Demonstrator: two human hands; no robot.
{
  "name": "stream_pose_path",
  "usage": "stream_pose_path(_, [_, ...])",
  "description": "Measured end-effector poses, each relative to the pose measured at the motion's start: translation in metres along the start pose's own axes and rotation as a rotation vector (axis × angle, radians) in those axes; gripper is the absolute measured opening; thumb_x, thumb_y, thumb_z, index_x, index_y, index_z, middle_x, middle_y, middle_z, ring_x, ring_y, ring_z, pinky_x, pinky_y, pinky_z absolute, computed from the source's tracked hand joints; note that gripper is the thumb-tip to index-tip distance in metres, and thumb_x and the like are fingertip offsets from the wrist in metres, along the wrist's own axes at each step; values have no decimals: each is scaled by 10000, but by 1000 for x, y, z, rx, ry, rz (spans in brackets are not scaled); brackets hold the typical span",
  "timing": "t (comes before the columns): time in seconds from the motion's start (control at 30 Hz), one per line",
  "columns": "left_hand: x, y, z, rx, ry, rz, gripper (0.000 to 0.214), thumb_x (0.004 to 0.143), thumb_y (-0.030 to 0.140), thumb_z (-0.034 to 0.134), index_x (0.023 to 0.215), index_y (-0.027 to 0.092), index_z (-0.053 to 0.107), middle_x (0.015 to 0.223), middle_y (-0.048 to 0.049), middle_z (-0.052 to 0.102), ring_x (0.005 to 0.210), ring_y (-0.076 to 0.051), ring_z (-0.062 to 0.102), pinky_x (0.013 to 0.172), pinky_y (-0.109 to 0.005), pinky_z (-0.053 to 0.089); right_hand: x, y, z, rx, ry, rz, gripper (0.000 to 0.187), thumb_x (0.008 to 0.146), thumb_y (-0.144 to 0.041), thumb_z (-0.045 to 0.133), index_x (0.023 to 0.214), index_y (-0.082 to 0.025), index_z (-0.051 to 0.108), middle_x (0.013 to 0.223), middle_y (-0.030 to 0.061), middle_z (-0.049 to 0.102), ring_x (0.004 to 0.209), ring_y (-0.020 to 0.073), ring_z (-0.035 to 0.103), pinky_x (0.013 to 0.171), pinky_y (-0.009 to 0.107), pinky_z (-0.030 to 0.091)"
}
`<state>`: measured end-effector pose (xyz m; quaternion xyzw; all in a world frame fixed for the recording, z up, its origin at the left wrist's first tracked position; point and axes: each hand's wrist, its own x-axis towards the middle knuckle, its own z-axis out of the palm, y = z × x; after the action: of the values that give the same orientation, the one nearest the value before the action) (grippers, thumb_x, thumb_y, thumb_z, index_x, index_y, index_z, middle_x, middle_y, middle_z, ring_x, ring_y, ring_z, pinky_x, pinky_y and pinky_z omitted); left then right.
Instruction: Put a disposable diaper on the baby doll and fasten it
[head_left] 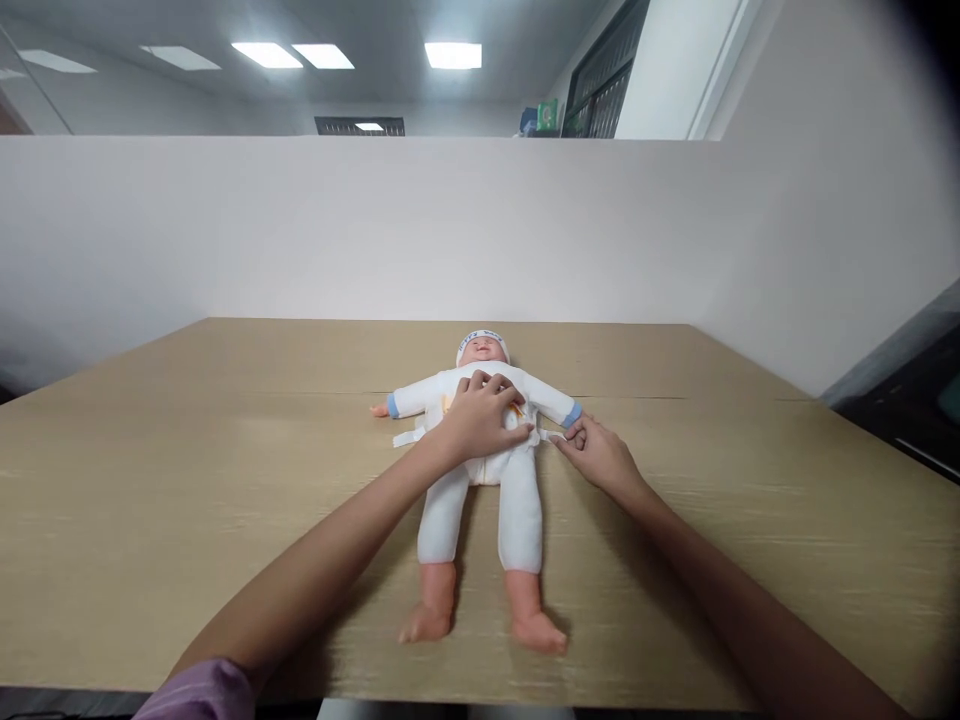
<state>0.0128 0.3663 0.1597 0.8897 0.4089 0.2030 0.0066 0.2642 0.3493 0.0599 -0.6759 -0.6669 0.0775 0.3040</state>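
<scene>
A baby doll (520, 520) in a white outfit with blue cuffs and a white cap lies on its back, feet toward me. Around its hips is a white diaper (486, 474). My left hand (484, 415) rests on the diaper's front over the doll's belly, fingers spread, covering much of it. Between the thumb and fingers of my right hand (601, 455) is the end of the right diaper tab (549, 435), stretched out sideways beside the doll's cuff. The left diaper tab (409, 437) sticks out loose on the other side.
The doll lies on a wide wooden table (225, 520). A white partition (360, 230) rises behind the table's far edge, and another wall (817, 220) stands to the right. Something dark (907, 390) is beyond the table's right edge.
</scene>
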Motion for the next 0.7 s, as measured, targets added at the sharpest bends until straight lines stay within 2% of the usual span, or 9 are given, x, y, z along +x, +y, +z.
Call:
stream_pose_path(0.27, [3,0,0,-22,-20,-28,437,859,544,679,1177,246,716,1221,-122,645,1179,-387,497,1006,-521,407,2,-4,-5,21,-31,64,352,794,-589,688,868,-265,573,706,-11,605,673,215,594,599,315,372])
stream_pose_path(0.43, [4,-3,3,-11,-6,-19,505,827,573,702,1211,246,715,1229,-118,646,1162,-388,499,1008,-522,401,0,-7,-5,50,-101,73,416,749,-670,698,764,-263,609,637,-15,569,642,207,554,605,310,358])
stream_pose_path(0.57, [4,-3,4,-6,5,-28,508,815,575,712,1192,234,715,1230,-117,650,1156,-384,509,1001,-518,407,-1,-12,-6,259,-173,82,475,716,-711,693,686,-247,593,569,-42,499,580,162,450,584,290,295])
stream_pose_path(0.7, [2,-3,4,1,23,-44,536,803,591,719,1199,231,715,1226,-123,650,1177,-391,506,1022,-529,404,10,-19,-28,467,-279,82,541,735,-766,623,712,-226,638,609,-31,528,576,143,425,567,280,306])
